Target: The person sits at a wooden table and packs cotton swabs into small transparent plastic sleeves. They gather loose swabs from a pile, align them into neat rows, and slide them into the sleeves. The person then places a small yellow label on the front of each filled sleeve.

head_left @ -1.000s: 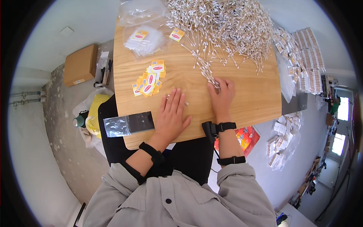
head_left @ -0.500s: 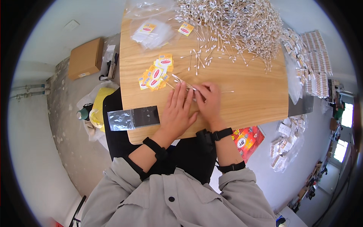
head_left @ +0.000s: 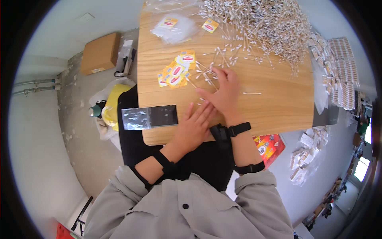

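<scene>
My right hand (head_left: 226,95) is low over the wooden table (head_left: 278,107), thumb and fingers spread apart around a few loose cotton swabs (head_left: 205,75). Nothing is seen gripped in it. My left hand (head_left: 195,129) lies nearly flat by the table's near edge, fingers stretched out and their tips by the heel of my right hand. Part of a swab peeks out between the two hands; the rest is hidden. A single swab (head_left: 251,93) lies to the right of my right hand. Yellow-and-white printed cards (head_left: 176,71) are heaped to the left of the loose swabs.
A big heap of cotton swabs (head_left: 262,28) covers the far right of the table. Clear plastic bags (head_left: 175,34) with a card are at the far left. A dark and clear plastic pouch (head_left: 163,115) overhangs the left edge. Bundled swab packs (head_left: 342,67) are stacked beyond the right edge.
My left hand has drawn back toward the near edge. My right hand has opened and reached farther forward over the loose swabs, which now lie more spread out. The whole view has shifted slightly.
</scene>
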`<action>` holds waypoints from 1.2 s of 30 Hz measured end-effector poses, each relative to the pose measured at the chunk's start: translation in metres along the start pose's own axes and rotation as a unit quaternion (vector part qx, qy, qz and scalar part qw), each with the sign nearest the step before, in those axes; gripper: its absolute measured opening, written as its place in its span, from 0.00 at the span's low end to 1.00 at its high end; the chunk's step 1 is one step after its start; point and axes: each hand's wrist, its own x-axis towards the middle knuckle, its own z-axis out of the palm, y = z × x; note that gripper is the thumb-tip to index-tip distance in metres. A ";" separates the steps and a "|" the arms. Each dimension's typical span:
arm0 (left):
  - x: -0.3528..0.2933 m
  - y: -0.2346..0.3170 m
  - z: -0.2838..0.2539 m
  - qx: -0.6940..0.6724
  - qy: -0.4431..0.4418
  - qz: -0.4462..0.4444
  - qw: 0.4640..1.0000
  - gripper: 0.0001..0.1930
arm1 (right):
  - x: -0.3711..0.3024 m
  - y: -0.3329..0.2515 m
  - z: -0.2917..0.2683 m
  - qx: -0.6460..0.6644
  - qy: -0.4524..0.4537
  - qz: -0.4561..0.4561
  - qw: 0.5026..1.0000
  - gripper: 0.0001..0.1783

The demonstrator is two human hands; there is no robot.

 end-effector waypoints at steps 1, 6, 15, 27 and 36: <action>-0.003 0.001 0.001 -0.002 -0.004 0.009 1.000 0.37 | 0.001 -0.001 0.000 -0.005 -0.001 0.006 1.000 0.35; -0.018 -0.003 -0.001 -0.054 0.007 0.005 0.999 0.40 | 0.002 -0.003 0.001 -0.002 -0.001 0.006 1.000 0.28; -0.001 -0.014 -0.002 -0.032 0.070 -0.035 0.996 0.39 | -0.018 0.010 -0.013 0.096 -0.024 -0.036 0.994 0.11; 0.004 -0.012 0.001 -0.040 0.069 -0.037 0.996 0.39 | 0.035 0.016 -0.008 0.033 -0.036 -0.090 0.995 0.08; 0.008 -0.002 0.008 -0.062 0.062 -0.019 0.996 0.39 | 0.000 0.019 -0.025 0.098 -0.057 -0.002 0.994 0.08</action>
